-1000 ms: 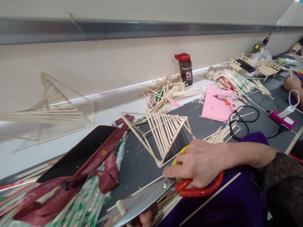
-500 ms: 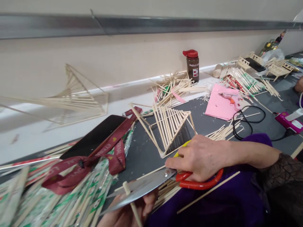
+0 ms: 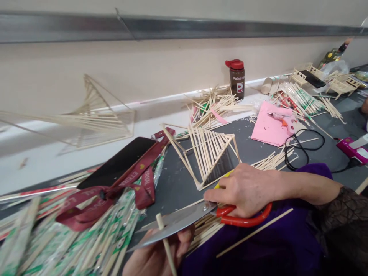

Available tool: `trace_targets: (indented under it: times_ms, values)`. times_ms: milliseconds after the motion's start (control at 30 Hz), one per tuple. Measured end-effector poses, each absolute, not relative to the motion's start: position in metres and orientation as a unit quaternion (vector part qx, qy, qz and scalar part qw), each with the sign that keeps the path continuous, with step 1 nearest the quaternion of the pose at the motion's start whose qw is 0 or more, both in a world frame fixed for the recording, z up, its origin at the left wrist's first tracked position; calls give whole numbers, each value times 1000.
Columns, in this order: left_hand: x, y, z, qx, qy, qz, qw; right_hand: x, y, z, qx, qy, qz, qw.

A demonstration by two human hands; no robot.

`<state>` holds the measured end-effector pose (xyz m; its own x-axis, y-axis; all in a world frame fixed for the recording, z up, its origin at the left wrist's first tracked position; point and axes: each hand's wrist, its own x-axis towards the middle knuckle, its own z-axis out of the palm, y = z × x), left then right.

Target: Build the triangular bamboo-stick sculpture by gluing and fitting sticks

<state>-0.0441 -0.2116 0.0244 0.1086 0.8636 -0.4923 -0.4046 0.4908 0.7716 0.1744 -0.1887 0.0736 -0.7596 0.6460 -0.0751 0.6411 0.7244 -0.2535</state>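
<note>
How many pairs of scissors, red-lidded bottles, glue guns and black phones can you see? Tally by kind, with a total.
Scissors: 1 pair, in the right hand
Red-lidded bottle: 1
Glue gun: 1
Black phones: 2
Total: 5

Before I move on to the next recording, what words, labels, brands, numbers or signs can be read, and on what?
"Perfect", next word unclear, plus a "P" logo: bottle.
"ETER", "NAL", "LO", broken by folds: dark red strap.
Green print on the stick wrappers: too small and blurred.
</note>
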Motion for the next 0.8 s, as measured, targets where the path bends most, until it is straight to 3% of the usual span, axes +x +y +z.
trace_targets:
  times_ms: [800]
  values:
    - [-50,-203,-3,255,356,433,788,176,-195,65,-392,-910,135,10]
